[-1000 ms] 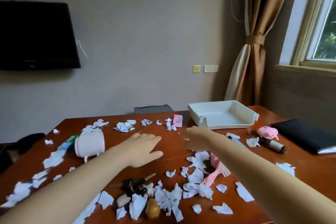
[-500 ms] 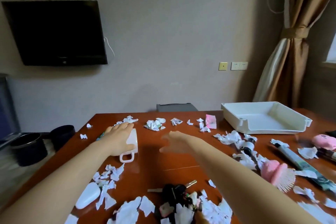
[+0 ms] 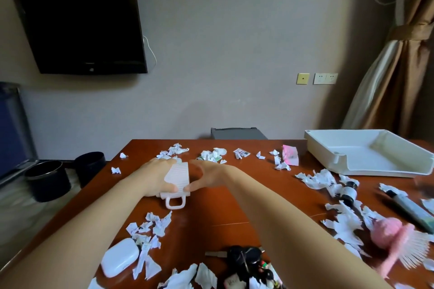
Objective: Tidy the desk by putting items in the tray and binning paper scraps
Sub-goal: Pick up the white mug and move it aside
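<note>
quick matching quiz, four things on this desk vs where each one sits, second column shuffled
Things:
1 cup
2 tray
3 case
4 brush

Places:
A near right
B between left hand and right hand
C far right
D near left

Pairs: 1-B, 2-C, 3-D, 4-A

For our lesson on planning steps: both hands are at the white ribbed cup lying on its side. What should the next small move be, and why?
Probably lift the cup off the desk and start it rightward toward the tray. The left hand and right hand curl round its two sides, so the grip looks set, and the tray looks unfilled.
</note>
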`<control>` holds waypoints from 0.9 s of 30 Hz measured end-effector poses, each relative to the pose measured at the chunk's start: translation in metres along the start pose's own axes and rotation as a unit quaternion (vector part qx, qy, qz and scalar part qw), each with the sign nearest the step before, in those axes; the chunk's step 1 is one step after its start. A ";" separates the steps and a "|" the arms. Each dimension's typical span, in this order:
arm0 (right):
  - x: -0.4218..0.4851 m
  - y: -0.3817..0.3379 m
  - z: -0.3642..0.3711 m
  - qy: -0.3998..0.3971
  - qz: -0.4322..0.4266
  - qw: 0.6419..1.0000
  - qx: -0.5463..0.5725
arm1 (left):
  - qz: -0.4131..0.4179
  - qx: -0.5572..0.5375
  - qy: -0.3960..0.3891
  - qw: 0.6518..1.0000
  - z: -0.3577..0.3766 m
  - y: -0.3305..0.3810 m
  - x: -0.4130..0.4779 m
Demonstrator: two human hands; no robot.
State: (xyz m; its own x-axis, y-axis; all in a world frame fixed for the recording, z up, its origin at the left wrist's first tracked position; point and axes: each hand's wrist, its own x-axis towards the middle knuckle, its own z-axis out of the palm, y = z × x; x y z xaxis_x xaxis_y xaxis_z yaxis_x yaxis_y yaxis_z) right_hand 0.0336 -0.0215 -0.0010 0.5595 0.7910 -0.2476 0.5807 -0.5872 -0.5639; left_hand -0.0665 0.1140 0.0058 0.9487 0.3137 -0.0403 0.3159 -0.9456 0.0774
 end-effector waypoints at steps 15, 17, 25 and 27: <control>-0.001 0.002 0.000 0.018 -0.016 0.996 0.090 | 0.042 -0.133 0.032 0.990 0.009 -0.013 -0.009; -0.009 -0.003 -0.006 0.031 -0.031 0.997 0.060 | 0.051 -0.165 0.044 0.984 0.012 -0.013 -0.012; -0.038 -0.031 -0.019 0.001 -0.072 0.971 -0.228 | 0.056 -0.318 0.099 0.941 0.028 0.006 -0.028; -0.043 -0.035 -0.018 -0.009 -0.070 0.966 -0.250 | 0.043 -0.331 0.091 0.938 0.032 0.006 -0.031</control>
State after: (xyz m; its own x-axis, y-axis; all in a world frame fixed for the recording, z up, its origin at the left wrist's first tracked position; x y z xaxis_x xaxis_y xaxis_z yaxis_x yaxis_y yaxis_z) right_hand -0.0003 -0.0382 0.0439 0.4470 0.8689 -0.2126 0.8655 -0.4802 -0.1429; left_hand -0.0949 0.0957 -0.0246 0.9388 0.3045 0.1608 0.1194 -0.7258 0.6775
